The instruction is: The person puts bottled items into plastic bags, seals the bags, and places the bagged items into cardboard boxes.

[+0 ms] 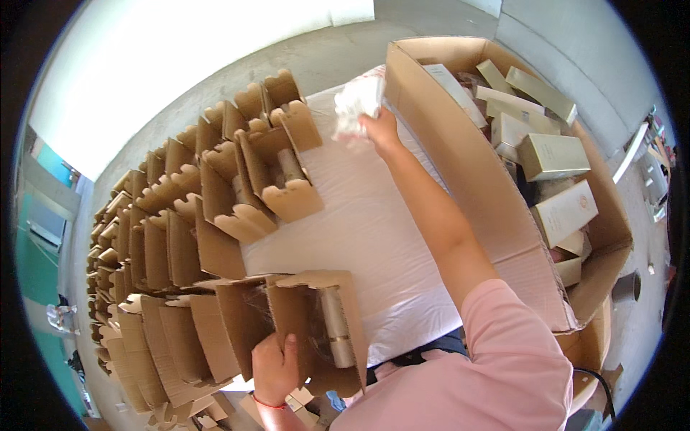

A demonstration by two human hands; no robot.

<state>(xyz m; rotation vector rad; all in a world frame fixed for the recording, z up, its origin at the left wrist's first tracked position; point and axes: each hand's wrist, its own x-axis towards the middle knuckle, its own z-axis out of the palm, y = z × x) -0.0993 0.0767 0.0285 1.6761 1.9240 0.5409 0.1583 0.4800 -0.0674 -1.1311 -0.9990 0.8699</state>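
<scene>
Right grip [380, 129] grasps blurred white bundle [359, 100]; left grip [275, 369], closure unclear, at open brown cardboard box [295, 316]. Probably packing; insertion next.

Right, we've got a blurred white bundle [359, 100] in the right hand [382, 129], its contents beyond us! Below, the left hand's [275, 370] forearm runs off the lower edge. We lose much of the lower packages [568, 271] inside the big carton [467, 151], and the leftmost cardboard dividers [100, 266] are too small to count.
</scene>
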